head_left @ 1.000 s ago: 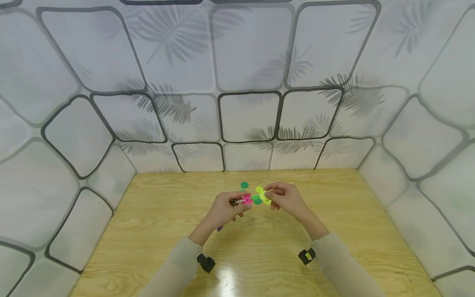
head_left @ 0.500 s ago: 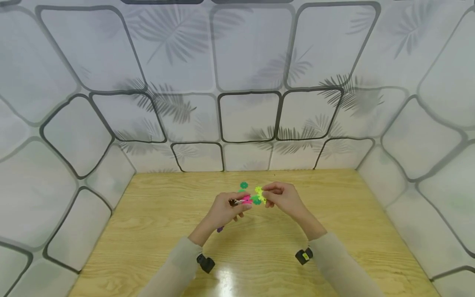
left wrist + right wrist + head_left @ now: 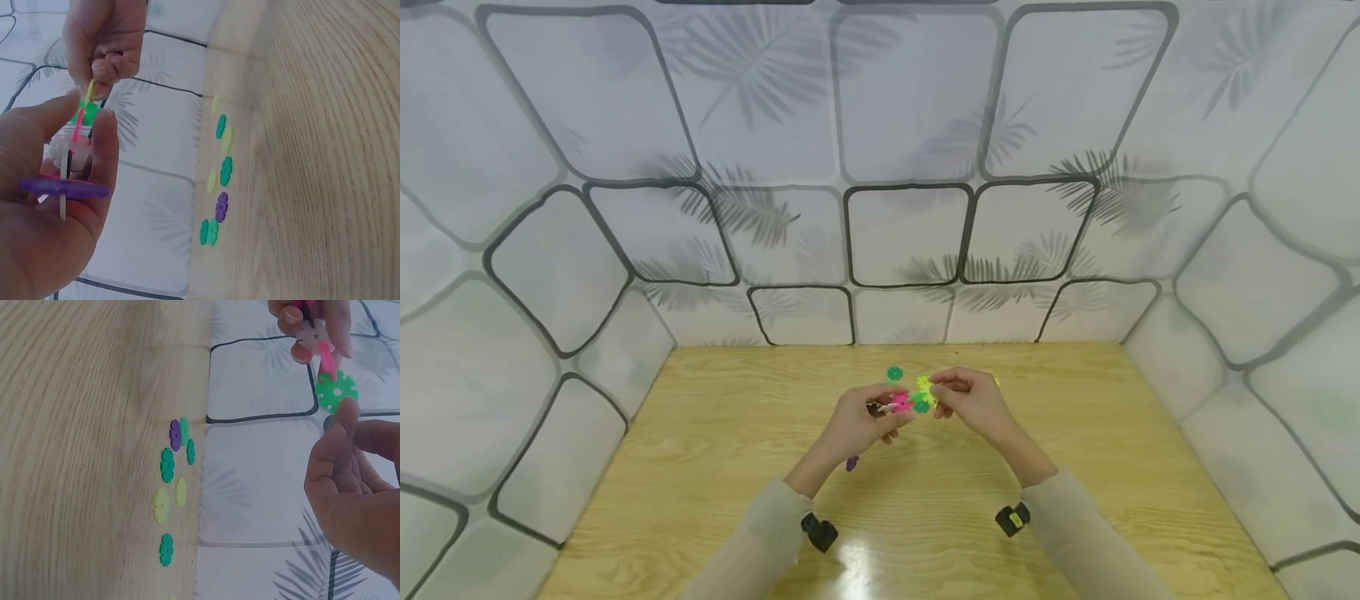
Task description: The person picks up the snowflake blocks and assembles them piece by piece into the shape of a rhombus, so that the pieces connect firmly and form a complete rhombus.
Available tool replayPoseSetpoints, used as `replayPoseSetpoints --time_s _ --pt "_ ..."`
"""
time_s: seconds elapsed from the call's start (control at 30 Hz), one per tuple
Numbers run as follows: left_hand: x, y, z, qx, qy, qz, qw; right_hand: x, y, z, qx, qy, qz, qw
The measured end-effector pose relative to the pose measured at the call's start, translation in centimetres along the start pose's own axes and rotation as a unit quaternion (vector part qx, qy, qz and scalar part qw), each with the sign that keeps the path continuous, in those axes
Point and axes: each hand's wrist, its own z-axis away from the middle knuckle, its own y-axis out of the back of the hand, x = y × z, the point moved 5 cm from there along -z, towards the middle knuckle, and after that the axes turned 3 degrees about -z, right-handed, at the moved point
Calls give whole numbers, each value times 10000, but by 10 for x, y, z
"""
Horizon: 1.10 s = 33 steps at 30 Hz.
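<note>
My left hand (image 3: 859,417) holds a cluster of interlocking snowflake discs above the table. In the left wrist view, a purple disc (image 3: 62,187) and a white disc (image 3: 59,148) lie near the palm. A pink disc (image 3: 327,361) sticks out past the fingertips, with a notched green disc (image 3: 336,392) joined at its end. My right hand (image 3: 976,402) pinches a thin yellow disc (image 3: 89,92) between thumb and finger, its edge right at the green disc. Fingers hide most of that yellow disc.
Several loose discs lie on the wooden table (image 3: 925,517) beyond and below the hands: a teal one (image 3: 895,373), a purple one (image 3: 175,435), a yellow one (image 3: 161,505) and others. Patterned wall panels (image 3: 902,237) enclose the table at the back and both sides.
My right hand has shifted slightly left, closer to the cluster, and its fingers cover more of the yellow. A bit of yellow now shows beyond that hand. My left hand has barely moved.
</note>
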Motion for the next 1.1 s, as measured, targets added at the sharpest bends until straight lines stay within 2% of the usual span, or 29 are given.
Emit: replayPoseSetpoints --time_s 0.1,0.33,0.7,1.1 --pt "0 -1 -1 -124 26 156 9998 2 1 0 17 -26 -14 10000" --pt "-2 -2 -2 -376 203 899 9950 1 2 0 -51 -68 -81 9999" --pt "0 -5 -2 -380 430 716 9958 1 -4 -1 -290 -77 -76 9995" --pt "1 -11 -4 -327 269 722 9965 0 -9 -1 -549 -1 -200 9983"
